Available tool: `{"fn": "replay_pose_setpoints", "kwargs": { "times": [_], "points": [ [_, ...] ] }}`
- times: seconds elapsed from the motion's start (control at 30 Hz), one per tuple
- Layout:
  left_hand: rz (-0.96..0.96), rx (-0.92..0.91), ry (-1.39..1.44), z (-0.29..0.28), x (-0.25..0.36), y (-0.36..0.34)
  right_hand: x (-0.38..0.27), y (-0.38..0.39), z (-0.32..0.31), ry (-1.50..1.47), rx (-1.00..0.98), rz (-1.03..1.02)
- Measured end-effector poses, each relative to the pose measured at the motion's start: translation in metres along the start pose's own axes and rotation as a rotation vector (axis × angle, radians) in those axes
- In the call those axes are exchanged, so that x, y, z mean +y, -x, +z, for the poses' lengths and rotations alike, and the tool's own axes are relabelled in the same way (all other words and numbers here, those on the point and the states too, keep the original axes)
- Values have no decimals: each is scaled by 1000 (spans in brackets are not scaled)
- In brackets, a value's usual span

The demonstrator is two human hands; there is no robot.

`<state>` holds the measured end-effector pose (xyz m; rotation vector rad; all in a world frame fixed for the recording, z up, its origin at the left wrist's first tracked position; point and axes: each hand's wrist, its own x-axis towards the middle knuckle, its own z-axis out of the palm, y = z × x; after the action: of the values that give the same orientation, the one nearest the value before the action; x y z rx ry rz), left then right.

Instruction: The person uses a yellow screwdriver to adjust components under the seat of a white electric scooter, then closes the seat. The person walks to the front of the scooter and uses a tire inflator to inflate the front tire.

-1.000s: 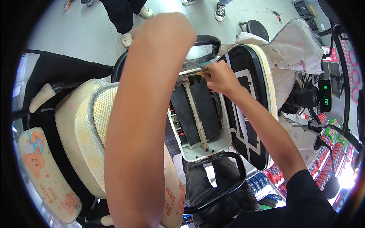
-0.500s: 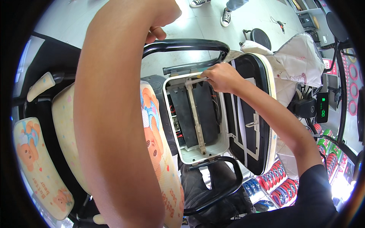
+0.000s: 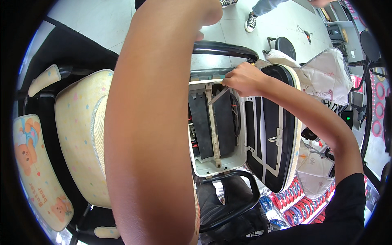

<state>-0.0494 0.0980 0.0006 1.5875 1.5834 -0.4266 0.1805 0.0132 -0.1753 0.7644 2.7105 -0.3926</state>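
Reaching across from the lower right, the right hand (image 3: 241,78) is closed in a pinch at the top rim of an open white compartment (image 3: 212,165), fingers bunched on something small at the upper end of a thin metal strap (image 3: 213,122); what exactly sits between the fingertips is too small to make out. That strap runs down the middle of the compartment, over two black blocks (image 3: 212,122) standing side by side inside, and a second short bar angles off from just under the fingers. Beside the compartment, to the right, a black lid with a pale rim (image 3: 281,126) stands swung open, its inner side showing a light frame. The left forearm (image 3: 155,122) fills the middle of the view, running from the bottom edge up to the top, and the left hand (image 3: 208,12) is mostly hidden behind it at the top, so whether it grips anything cannot be told; it sits just above a black curved bar (image 3: 228,48). Another black bar loops below the compartment. Left of the arm lies a pale yellow cushion with small stars (image 3: 77,134), and farther left a cream pad printed with bears (image 3: 34,163). On the grey floor beyond, a black stool (image 3: 286,45) and someone's sneakers (image 3: 250,23) show.
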Motion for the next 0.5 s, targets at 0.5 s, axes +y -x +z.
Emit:
{"fn": "replay_pose_setpoints", "kwargs": {
  "times": [0.5],
  "points": [
    [59, 218, 55, 20, -14, -19, 5, 19, 11, -5, 91, -121]
  ]
}}
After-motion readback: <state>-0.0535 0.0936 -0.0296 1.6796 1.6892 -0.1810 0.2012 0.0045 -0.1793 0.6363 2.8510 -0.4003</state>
